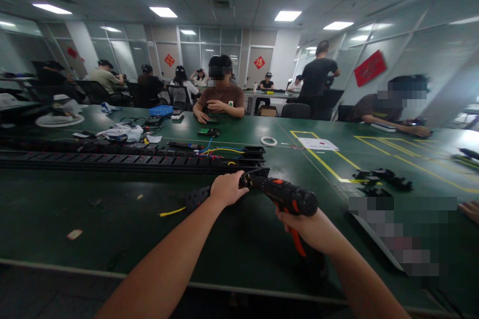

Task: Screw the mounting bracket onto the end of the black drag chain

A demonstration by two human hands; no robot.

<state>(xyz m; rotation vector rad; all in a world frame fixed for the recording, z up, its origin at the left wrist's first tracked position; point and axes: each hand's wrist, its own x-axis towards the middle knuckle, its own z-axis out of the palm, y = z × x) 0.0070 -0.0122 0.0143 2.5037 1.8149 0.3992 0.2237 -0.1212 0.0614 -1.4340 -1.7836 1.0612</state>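
My right hand (305,227) is wrapped round the handle of a black and orange cordless drill (286,194), whose nose points left. The drill tip is close to the end of a black power-strip part (198,198); I cannot tell if they touch. My left hand (227,189) is closed on this part, with fingers near its end and covering its middle. A yellow wire (172,212) sticks out from the part's left side. Just behind lie long black power strips (112,160), with coloured wires (220,150) near their right ends.
A white tape ring (268,141), a paper sheet (318,144) and black brackets (387,179) lie on the green table (123,229). A green circuit board (208,132) is near a co-worker (222,94) opposite. Another person's hand (470,210) rests at the right edge.
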